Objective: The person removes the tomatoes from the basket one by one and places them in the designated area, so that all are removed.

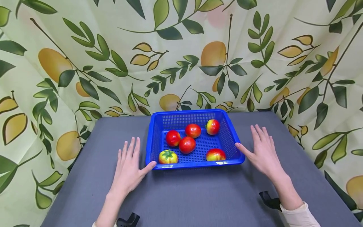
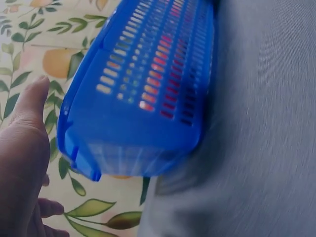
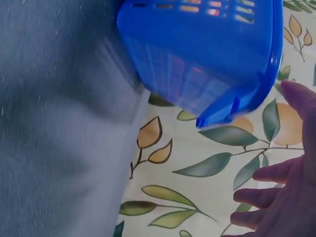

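A blue plastic basket with slotted walls sits on the grey table. Inside lie several red, glossy tomato-like fruits. One yellow and red tomato with a green leafy top is at the front left corner, and a red-yellow fruit is at the front right. My left hand is spread beside the basket's left side, its thumb close to the front left corner. On the other side my right hand is spread, thumb toward the right rim. Both wrist views show a gap between thumb and basket.
The grey table extends in front of the basket and to both sides. A curtain printed with leaves and fruit hangs behind and at the sides. Black straps are on both wrists.
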Motion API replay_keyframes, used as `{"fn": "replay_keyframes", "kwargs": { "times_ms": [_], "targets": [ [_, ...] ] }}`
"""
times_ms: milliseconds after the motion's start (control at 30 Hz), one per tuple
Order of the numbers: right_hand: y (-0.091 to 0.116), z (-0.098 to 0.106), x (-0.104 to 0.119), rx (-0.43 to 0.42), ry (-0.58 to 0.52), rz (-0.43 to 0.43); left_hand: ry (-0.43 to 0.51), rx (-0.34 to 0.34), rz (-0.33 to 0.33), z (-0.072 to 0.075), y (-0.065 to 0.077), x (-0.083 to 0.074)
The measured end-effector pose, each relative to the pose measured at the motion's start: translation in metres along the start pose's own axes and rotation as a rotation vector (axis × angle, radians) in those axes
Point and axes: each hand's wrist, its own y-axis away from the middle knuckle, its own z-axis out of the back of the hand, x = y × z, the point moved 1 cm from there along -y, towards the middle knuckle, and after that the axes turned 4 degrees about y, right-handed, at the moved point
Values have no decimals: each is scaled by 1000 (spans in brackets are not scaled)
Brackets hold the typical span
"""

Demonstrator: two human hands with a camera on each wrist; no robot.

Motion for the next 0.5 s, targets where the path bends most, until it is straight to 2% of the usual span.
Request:
{"fn": "replay_keyframes", "kwargs": {
  "times_ms": [133,333,500],
  "targets": [
    [1,-1,6,-43,-80,25,74,4,29,-11,3,-5],
    [4,-3,21,-127,-205,32,273,30,47,-25,9,-9],
    [3,-9,48,-164,-380,0,303,-4,26,-27,10,-8]
  ]
}}
